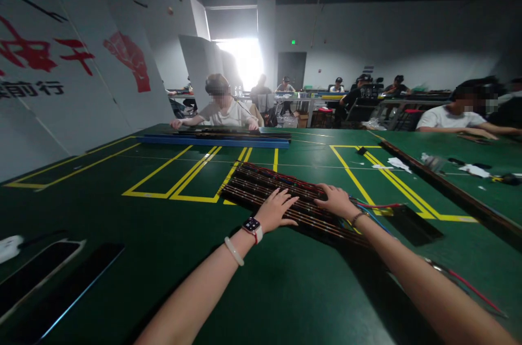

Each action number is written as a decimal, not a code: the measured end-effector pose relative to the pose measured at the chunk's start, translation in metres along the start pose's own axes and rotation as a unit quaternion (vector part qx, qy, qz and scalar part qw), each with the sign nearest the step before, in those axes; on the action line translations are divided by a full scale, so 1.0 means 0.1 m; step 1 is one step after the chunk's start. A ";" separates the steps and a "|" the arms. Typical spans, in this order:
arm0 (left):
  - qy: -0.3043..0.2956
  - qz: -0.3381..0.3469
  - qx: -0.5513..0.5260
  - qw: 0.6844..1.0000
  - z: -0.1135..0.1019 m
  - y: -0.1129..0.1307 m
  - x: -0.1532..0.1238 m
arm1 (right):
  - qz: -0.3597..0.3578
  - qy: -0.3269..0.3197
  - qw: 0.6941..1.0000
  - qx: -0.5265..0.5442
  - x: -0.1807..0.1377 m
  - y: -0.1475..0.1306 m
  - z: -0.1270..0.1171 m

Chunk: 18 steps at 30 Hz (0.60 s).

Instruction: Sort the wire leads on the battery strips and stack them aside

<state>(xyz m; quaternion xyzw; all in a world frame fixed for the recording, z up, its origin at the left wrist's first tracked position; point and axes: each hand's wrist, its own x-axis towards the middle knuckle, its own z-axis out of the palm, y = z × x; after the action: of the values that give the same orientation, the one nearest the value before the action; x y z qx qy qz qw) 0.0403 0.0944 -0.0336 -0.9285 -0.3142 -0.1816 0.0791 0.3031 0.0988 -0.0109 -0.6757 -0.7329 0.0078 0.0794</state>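
Observation:
Several long dark strips (255,186) with rows of small bright dots lie side by side at a slant on the green table. They look like LED light bars. My left hand (278,209) rests flat across their near side, fingers spread. Over the far right part lies my right hand (335,202), its fingers stretched leftward on the strips and apart from each other. Red, blue and yellow wires (375,206) come out beside my right wrist. Part of the strips is hidden under both hands and my right forearm.
Yellow tape lines (196,172) mark the green table (204,280). A blue bar (212,141) lies in front of a person (230,111) across from me. To the right are a long dark bar (448,187) and a dark block (416,224). Two phone-like slabs (77,288) lie left.

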 end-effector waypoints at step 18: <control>0.023 0.235 -0.060 0.970 0.29 1.35 0.98 | 0.267 0.074 0.960 -0.050 -1.73 1.62 0.02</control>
<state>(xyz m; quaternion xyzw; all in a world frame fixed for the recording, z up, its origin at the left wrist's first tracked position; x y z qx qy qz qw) 0.2036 0.0496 -0.0273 -0.9749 -0.0738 -0.1977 0.0708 0.4760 -0.0587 -0.0501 -0.8484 -0.5177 -0.0580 0.0943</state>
